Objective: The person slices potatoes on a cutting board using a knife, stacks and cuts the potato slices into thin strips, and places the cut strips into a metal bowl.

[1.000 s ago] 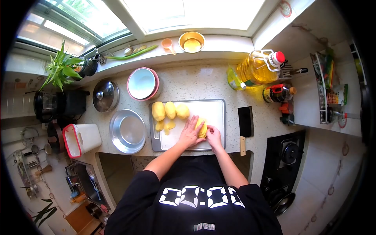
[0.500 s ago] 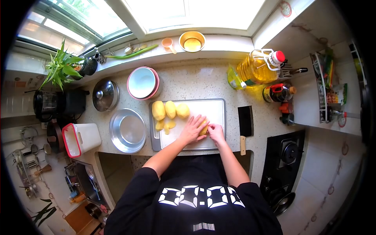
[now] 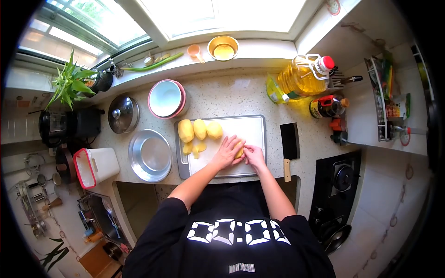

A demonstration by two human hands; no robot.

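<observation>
My left hand (image 3: 226,153) curves over a peeled yellow potato (image 3: 238,149) on the white cutting board (image 3: 211,167) with its grey rim. From the other side, the bent fingers of my right hand (image 3: 254,156) press together at the potato's right edge. Much of this potato is hidden under my fingers, so I cannot tell whether it is whole or sliced. Three peeled potatoes (image 3: 200,129) lie in a row at the board's upper left. Smaller potato pieces (image 3: 198,148) sit just below them, left of my left hand.
A cleaver (image 3: 289,146) lies right of the board, its wooden handle toward me. On the left stand a metal basin (image 3: 150,156), stacked bowls (image 3: 166,98) and a pot lid (image 3: 123,114). An oil jug (image 3: 302,78) and a dark sauce bottle (image 3: 327,107) stand at the back right.
The whole view shifts slightly to the left and up. My right hand's fingers have come a little closer to my left hand over the potato. The other things stay in place.
</observation>
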